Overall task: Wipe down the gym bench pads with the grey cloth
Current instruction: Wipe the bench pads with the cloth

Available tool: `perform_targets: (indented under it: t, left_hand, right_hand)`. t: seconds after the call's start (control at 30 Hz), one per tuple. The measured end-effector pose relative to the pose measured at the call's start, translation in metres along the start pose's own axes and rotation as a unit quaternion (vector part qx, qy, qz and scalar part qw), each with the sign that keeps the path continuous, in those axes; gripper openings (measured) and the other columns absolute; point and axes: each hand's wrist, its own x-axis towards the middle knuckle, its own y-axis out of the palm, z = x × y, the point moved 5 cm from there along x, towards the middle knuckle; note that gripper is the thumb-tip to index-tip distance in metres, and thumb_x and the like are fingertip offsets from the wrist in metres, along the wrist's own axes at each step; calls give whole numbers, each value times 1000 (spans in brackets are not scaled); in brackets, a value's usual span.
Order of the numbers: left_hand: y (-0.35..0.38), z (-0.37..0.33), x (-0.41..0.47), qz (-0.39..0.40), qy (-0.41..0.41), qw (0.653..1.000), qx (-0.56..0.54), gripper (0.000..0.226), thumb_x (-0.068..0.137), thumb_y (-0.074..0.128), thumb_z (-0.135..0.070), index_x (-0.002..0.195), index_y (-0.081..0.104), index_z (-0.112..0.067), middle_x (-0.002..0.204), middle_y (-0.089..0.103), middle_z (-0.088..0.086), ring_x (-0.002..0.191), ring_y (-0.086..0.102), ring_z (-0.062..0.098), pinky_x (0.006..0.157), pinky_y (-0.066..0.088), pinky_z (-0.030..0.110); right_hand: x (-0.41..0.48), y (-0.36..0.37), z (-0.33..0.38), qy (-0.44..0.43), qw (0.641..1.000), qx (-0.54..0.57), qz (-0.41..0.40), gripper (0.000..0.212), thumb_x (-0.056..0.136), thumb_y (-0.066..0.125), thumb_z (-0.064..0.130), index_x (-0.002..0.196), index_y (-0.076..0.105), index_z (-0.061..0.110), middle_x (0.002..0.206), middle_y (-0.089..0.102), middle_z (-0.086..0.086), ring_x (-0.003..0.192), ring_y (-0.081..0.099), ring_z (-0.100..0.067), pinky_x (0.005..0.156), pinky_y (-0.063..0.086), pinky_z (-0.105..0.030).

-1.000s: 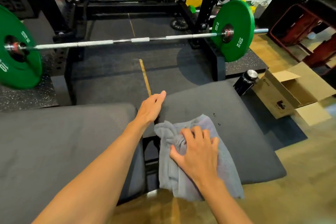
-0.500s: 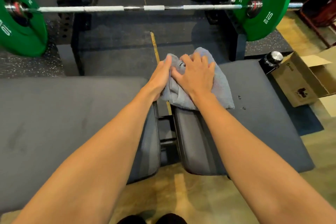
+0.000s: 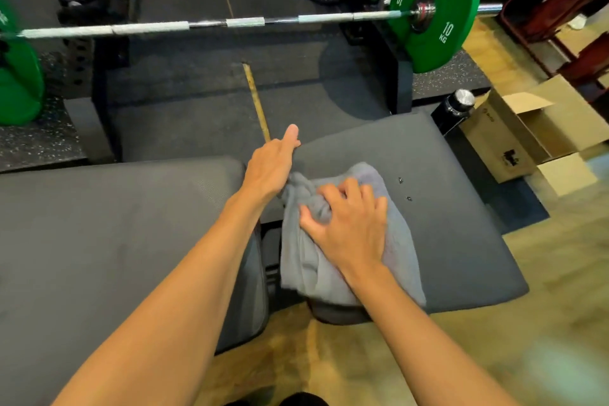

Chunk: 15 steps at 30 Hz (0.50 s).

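Observation:
Two dark grey bench pads lie side by side: the long back pad (image 3: 99, 241) on the left and the shorter seat pad (image 3: 454, 241) on the right, with a gap between them. A crumpled grey cloth (image 3: 303, 260) lies on the seat pad's left part. My right hand (image 3: 349, 224) presses down on the cloth, fingers curled into its folds. My left hand (image 3: 270, 165) rests flat at the seat pad's far left corner, fingers straight, its heel touching the cloth's edge.
A barbell (image 3: 164, 28) with green 10 kg plates (image 3: 435, 6) rests across a black rack beyond the bench. A black bottle (image 3: 456, 107) and an open cardboard box (image 3: 524, 132) stand to the right of the seat pad. Black rubber mats and wooden floor surround the bench.
My right hand has dragged the cloth back from the seat pad's far edge toward me. My left hand stayed at the pad's far left corner.

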Motion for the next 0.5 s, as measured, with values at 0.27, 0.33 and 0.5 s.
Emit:
perform_targets:
  t: [0.27,0.33,0.5]
  left_hand:
    - [-4,-3,4,-57,19,998,7,50,98,30,-54,90,63,-16,95,63,2,96,56,25,75,33,32]
    - [4,-3,-1,-45,43,997,38,47,98,34,-51,108,63,-15,109,64,5,96,54,20,77,33,29]
    - [22,-25,-7,-46,86,988,116,58,97,34,-53,121,60,-7,117,62,21,110,54,39,94,43,47]
  right_hand:
    - [78,24,8,15,999,20,41,40,80,53,61,99,64,28,100,60,-2,95,52,-26,77,35,-42]
    - [47,9,2,5,999,31,40,38,79,55,60,98,65,29,98,59,-2,91,52,-26,76,36,-42]
    - [-44,-33,-30,-21,998,42,32,33,78,59,58,91,64,29,88,55,1,80,50,-23,67,38,-41]
